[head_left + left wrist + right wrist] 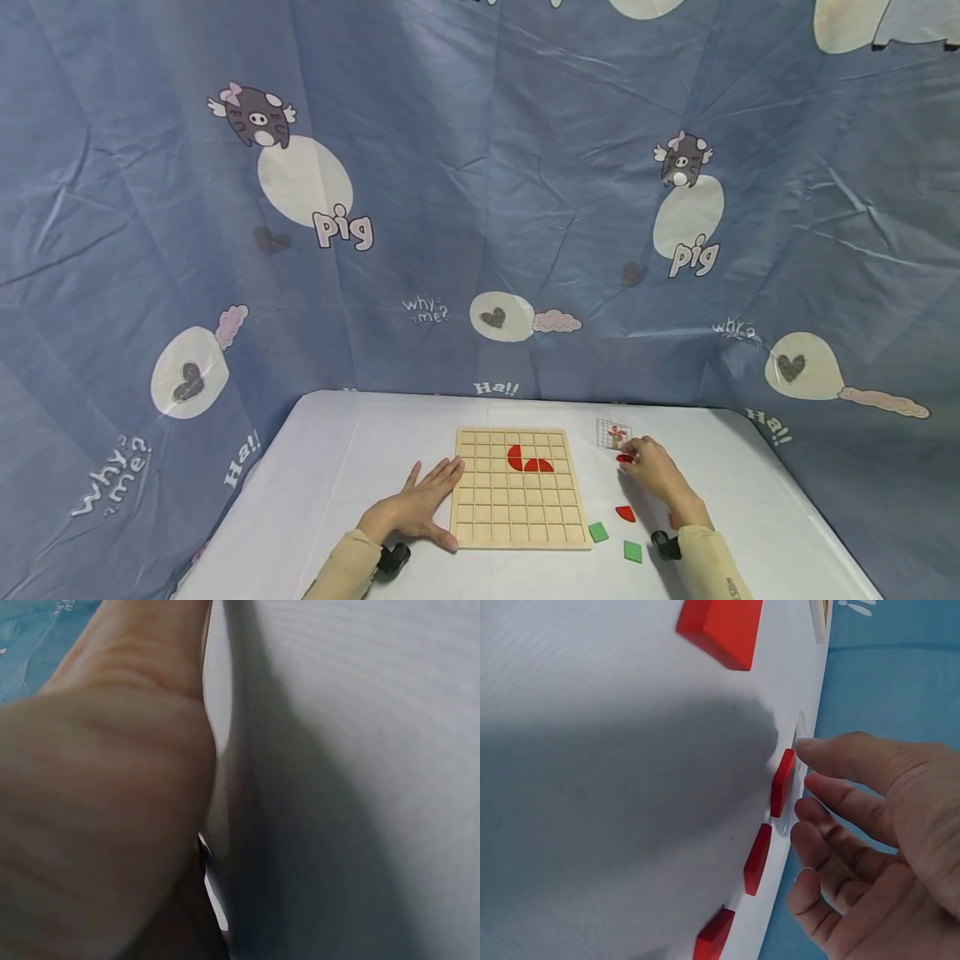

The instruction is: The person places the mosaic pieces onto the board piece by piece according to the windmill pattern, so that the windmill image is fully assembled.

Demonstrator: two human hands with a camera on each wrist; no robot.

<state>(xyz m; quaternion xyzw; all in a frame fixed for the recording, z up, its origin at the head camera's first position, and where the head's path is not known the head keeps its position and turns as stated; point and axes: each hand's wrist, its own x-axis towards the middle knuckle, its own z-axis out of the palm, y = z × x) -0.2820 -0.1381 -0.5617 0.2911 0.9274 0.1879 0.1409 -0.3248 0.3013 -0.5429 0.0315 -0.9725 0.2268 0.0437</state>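
Note:
My left hand lies spread along the left edge of a square wooden grid board, its fingertips and thumb at the rim. The left wrist view shows that hand close up against the white cloth. Red quarter-round pieces sit in cells in the board's upper middle. Right of the board, my right hand reaches down with loosely bent fingers over a red piece. Its thumb tip overlaps the top of that piece in the right wrist view; the piece lies beside a small pattern card.
Near the board's lower right corner lie two green squares and a red quarter-round piece. More red pieces lie in a row near the right hand. A blue printed curtain rises behind the white table.

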